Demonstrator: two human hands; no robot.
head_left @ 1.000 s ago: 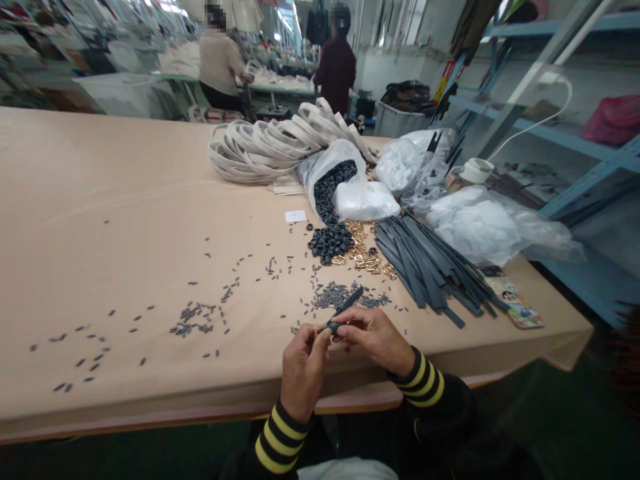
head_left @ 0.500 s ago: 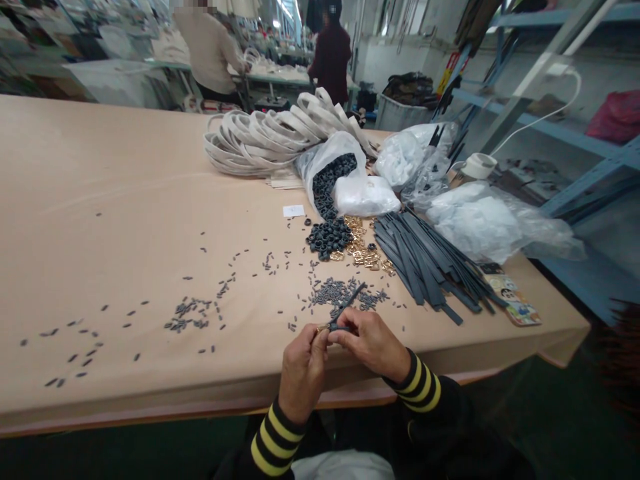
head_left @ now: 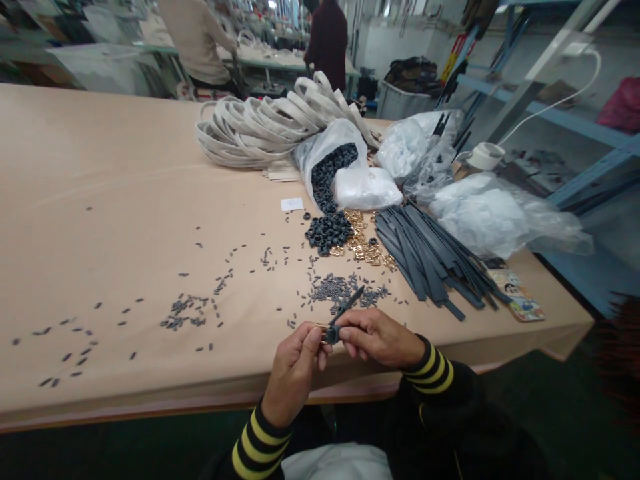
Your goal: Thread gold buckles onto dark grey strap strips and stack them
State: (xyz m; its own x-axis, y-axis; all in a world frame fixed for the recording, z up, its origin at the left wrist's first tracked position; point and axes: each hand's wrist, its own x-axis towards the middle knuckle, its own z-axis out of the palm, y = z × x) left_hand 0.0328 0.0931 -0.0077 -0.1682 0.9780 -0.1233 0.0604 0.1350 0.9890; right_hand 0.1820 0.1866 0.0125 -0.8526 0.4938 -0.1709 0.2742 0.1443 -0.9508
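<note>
Pinching at close quarters, the two grips meet in the head view just above the near edge of the table (head_left: 125, 233). The left grip (head_left: 293, 367) is closed, finger and thumb, on a gold buckle (head_left: 323, 327); the right grip (head_left: 377, 339) is closed on the right side of a dark loop (head_left: 332, 335). Since half a second ago the fingertips have drawn a little apart, so more of the buckle and the loop's rounded opening now show between them. That suggests the parts are being worked together as one piece, though whether the loop is a separate ring or a fold of the strap I cannot tell.

The dark strap (head_left: 351, 301) rises from between the grips, its pointed free end directed away from the person and to the right. Its long axis runs on a slant, from the left grip's fingertips out over the scattered small pieces (head_left: 333, 289) just beyond. Farther out from the grips lie a heap of dark rings (head_left: 329, 232) and loose buckles (head_left: 367, 252); spare straps (head_left: 425, 253) spread beyond the right grip, to its right.
</note>
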